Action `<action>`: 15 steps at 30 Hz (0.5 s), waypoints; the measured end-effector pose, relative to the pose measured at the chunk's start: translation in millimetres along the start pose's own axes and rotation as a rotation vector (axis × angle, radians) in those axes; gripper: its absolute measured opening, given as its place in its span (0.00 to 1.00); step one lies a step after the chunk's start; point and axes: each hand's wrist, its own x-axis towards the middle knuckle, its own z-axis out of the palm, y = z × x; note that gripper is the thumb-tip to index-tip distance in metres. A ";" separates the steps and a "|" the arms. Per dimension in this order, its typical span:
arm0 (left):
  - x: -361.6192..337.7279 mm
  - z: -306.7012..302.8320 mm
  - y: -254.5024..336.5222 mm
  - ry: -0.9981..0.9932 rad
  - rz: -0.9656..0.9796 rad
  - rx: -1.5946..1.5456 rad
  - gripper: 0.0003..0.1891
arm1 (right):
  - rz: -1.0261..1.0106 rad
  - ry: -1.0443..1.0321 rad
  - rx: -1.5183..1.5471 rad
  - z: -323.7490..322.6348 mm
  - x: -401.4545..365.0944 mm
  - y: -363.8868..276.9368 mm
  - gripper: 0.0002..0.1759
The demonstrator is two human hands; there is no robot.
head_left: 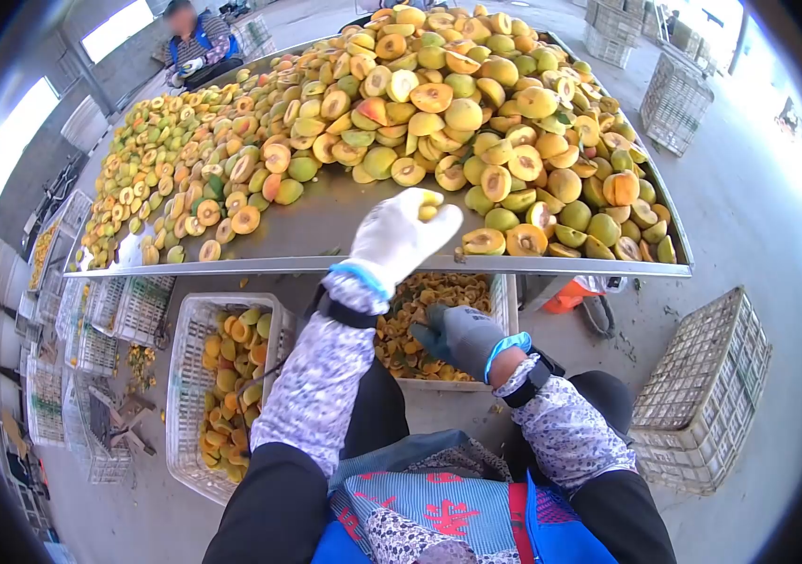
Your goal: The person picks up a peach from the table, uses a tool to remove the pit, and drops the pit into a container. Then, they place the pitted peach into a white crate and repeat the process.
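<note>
My left hand (401, 235), in a white glove, is at the front edge of a metal table (326, 221) heaped with halved apricots (514, 103). Its fingers are closed round a yellow-green apricot piece (429, 205). Lower and to the right, my right hand (470, 340) wears a grey glove with darker fingers. It hangs over a crate (504, 305) of small apricot pieces (410, 305) below the table edge. The right fingers point left, slightly apart, and nothing shows between them.
A white crate (180, 376) of apricots stands on the floor at left. An upturned crate (702, 395) is at right, near an orange object (566, 296). Stacked crates (142, 305) line the left side. Another person (199, 47) sits beyond the table's far left corner.
</note>
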 end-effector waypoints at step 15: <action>16.8 2.8 -16.1 0.206 -0.208 -0.909 0.15 | -0.135 0.113 0.249 -46.4 -12.1 -4.8 0.18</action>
